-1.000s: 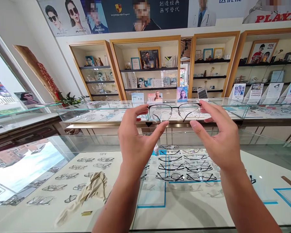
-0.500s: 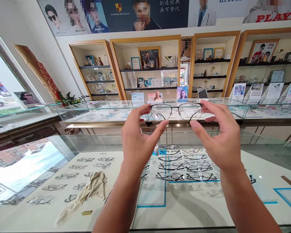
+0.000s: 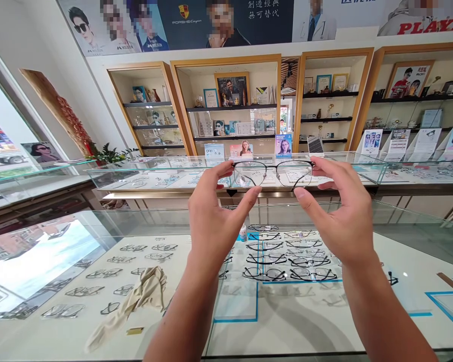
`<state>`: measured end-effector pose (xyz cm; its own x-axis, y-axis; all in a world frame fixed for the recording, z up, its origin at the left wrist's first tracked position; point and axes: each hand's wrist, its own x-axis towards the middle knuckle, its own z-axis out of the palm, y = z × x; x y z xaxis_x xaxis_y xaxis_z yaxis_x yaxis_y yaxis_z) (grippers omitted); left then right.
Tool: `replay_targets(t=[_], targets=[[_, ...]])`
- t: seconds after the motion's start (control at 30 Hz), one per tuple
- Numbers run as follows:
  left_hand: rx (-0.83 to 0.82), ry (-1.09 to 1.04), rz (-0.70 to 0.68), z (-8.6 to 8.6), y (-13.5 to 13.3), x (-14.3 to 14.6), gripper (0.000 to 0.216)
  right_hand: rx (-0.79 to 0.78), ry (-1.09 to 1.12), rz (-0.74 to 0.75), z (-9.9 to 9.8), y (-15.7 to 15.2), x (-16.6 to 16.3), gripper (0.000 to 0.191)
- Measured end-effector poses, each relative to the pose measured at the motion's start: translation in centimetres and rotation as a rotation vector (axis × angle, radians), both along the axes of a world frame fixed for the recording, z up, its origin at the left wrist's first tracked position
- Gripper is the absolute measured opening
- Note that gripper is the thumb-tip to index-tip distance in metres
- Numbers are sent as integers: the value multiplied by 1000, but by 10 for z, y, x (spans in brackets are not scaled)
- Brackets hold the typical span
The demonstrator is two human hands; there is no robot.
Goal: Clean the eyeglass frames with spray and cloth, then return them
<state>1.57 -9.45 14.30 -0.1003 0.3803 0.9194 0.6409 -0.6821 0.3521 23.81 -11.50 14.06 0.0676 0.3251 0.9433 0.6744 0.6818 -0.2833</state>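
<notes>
I hold a pair of thin black-rimmed glasses (image 3: 274,172) up at chest height, lenses facing away from me. My left hand (image 3: 215,216) pinches the left end of the frame between thumb and fingers. My right hand (image 3: 342,211) pinches the right end the same way. Below my hands lies a glass display counter (image 3: 98,226) with rows of spectacles (image 3: 287,256) inside. A beige cleaning cloth (image 3: 143,294) lies on the counter top, below and left of my left forearm.
A second glass counter (image 3: 158,173) runs across behind the first. Wooden wall shelves (image 3: 230,108) with photos and cards stand behind it, under a row of posters. A small bottle (image 3: 243,233) sits in the near case. A window is at the far left.
Both hands and the glasses shifted slightly to the right and a little up over the second; the grip is unchanged.
</notes>
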Motion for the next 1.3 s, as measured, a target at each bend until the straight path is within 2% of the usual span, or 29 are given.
replay_targets(t=[1.3], targets=[[-44,-11,-48,0,1,1,56,122,9,-41,1,-6,-6,47]])
